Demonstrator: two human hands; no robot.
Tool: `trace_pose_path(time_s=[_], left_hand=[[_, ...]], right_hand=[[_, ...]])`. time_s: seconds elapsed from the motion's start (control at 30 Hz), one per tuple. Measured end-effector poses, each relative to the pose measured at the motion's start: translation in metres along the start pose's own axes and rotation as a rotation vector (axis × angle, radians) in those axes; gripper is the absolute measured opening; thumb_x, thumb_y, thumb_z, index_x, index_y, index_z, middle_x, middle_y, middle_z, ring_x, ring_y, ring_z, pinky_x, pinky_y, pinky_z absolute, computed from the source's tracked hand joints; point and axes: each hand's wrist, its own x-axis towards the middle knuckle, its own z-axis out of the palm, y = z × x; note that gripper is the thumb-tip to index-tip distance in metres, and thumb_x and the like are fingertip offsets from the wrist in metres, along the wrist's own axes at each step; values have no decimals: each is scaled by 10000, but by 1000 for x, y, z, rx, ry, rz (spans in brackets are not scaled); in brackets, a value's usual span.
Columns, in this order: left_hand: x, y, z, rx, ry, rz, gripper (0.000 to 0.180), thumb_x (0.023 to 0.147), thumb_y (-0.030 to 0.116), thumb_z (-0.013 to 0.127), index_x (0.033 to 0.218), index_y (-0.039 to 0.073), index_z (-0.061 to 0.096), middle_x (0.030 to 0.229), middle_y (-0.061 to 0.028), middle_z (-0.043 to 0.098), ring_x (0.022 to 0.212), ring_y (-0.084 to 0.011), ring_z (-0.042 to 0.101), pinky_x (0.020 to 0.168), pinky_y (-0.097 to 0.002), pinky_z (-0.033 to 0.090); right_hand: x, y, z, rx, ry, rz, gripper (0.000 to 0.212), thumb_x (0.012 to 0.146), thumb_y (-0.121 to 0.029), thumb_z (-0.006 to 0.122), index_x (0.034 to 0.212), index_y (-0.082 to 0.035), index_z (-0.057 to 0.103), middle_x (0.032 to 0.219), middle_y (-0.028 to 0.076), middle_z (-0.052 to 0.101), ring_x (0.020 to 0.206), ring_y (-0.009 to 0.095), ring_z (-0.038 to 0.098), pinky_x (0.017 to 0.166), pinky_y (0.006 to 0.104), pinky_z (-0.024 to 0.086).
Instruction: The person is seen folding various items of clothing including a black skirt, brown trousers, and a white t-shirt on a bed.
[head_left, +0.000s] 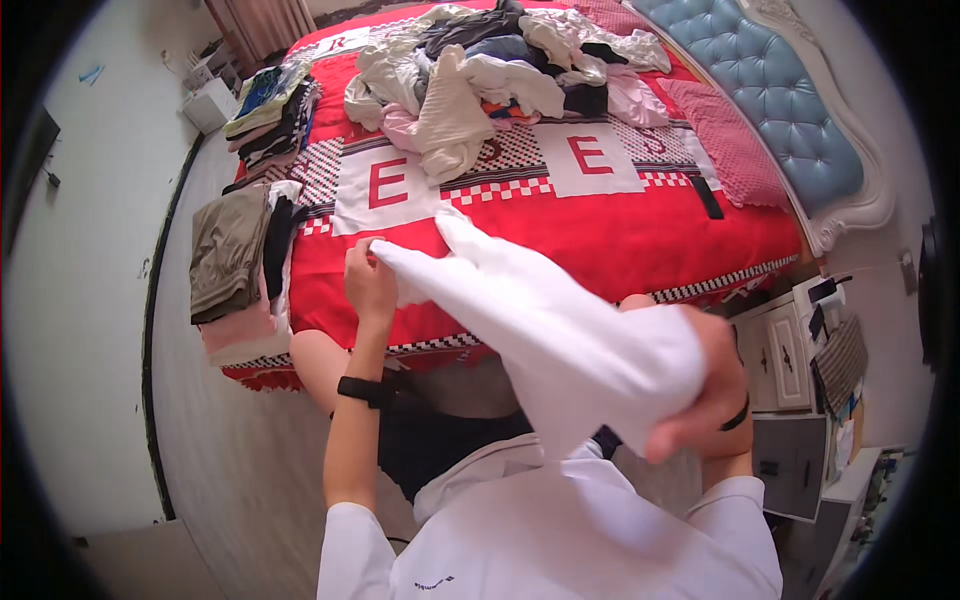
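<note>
A white garment is stretched slantwise in front of me; folds hide what kind it is. My left hand pinches its far left corner between closed fingers, above the near edge of the bed. Closer to my body, my right hand is closed around the other end, slightly blurred. One flap of the cloth stands up near the middle, and a lower corner hangs over my lap.
A red patterned bedspread covers the bed. Toward the back lies a heap of loose clothes. Folded clothes are stacked at the left edge, with brown trousers on top nearby. A dark phone-like object lies right; a white cabinet stands beside the bed.
</note>
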Motion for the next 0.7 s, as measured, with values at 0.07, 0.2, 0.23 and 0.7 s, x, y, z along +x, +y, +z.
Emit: trace_pose_path(time_s=[0.07,0.2,0.23,0.7], left_hand=[[-5,9,8,19,21,50,247,934,270,577,1060,76,663,962,-136,638,901,-341,649,781,-428,503],[-12,12,7,15,-8,76,215,931,187,560,1066,38,637,968,-158,654,903,-359,652,781,-433,502],[-14,12,9,-19,-30,64,205,924,162,562,1067,34,634,954,-165,663,891,-353,660,782,-431,505],[29,51,-141,-107,177,201,226,928,61,612,1125,20,714,1025,-82,739,945,-134,665,838,-288,510]], right_hand=[[-13,-27,-10,-46,74,-78,222,813,-165,829,896,-10,695,842,124,691,751,243,670,668,350,488],[-38,-65,-30,-56,229,-175,238,835,-169,802,952,-8,672,894,125,679,815,245,653,720,363,478],[-44,-73,-36,-57,269,-187,243,841,-170,795,967,-7,666,907,125,676,830,246,649,733,366,476],[-105,-94,-86,68,545,-205,325,921,-185,698,1164,-1,585,1088,130,635,1053,255,591,917,413,441]])
